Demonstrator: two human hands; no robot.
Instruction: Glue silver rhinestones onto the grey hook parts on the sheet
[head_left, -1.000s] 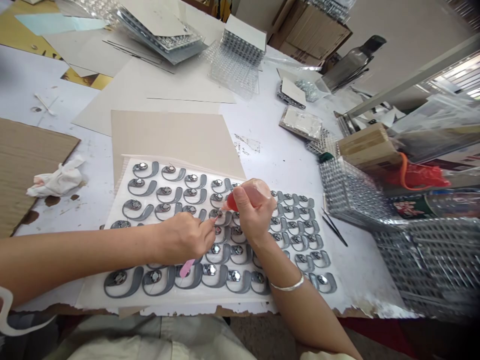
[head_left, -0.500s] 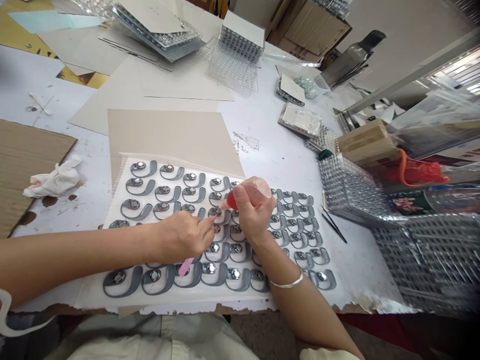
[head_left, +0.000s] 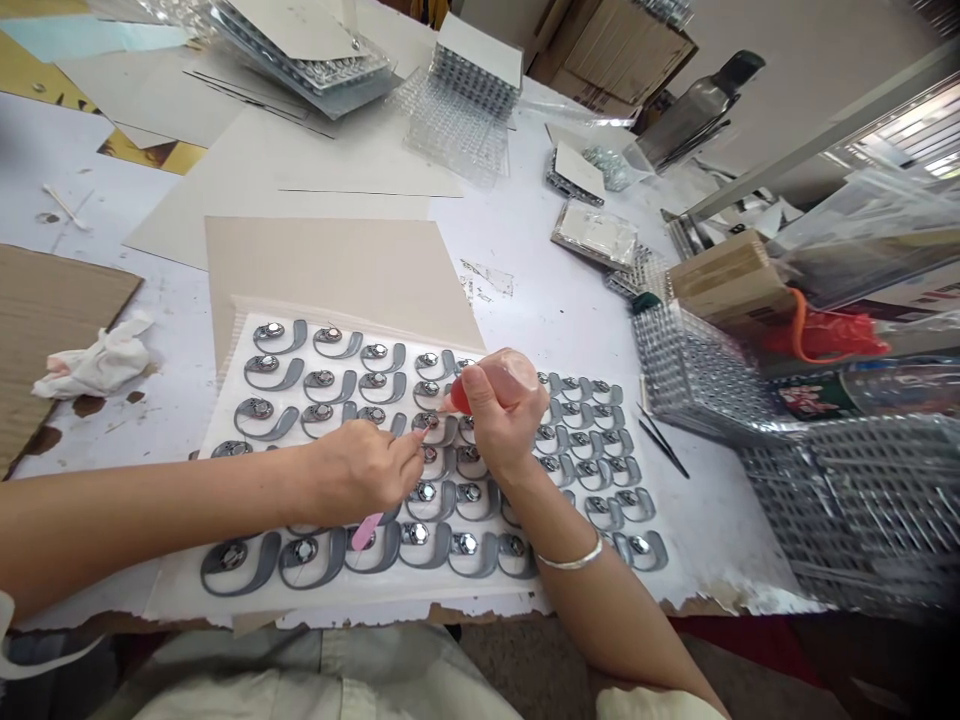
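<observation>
Rows of grey curved pieces, each with a shiny faceted stone (head_left: 425, 491) in a dark round setting, lie on a white sheet (head_left: 180, 590). My left hand (head_left: 367, 465) pinches a thin stick with a flat pink end (head_left: 366, 532); that end shows below the fingers, and the tip points at one setting in the middle rows. Wrapped in my right hand (head_left: 504, 430) is a squeeze bottle (head_left: 514, 375) of pinkish-red liquid, tilted so its nozzle is beside that same setting. My hands and forearms hide part of the rows.
Tweezers (head_left: 664, 440) lie right of the sheet, near stacked clear trays (head_left: 697, 370). A crumpled tissue (head_left: 97, 360) sits at left by brown cardboard (head_left: 52, 310). Beige card (head_left: 337, 265) lies behind the sheet. Farther back are stone packs (head_left: 476, 75) and a dark bottle (head_left: 697, 110).
The whole view has shifted slightly, so things appear a little further left. Both hands keep their grips and nearly the same places over the rows.
</observation>
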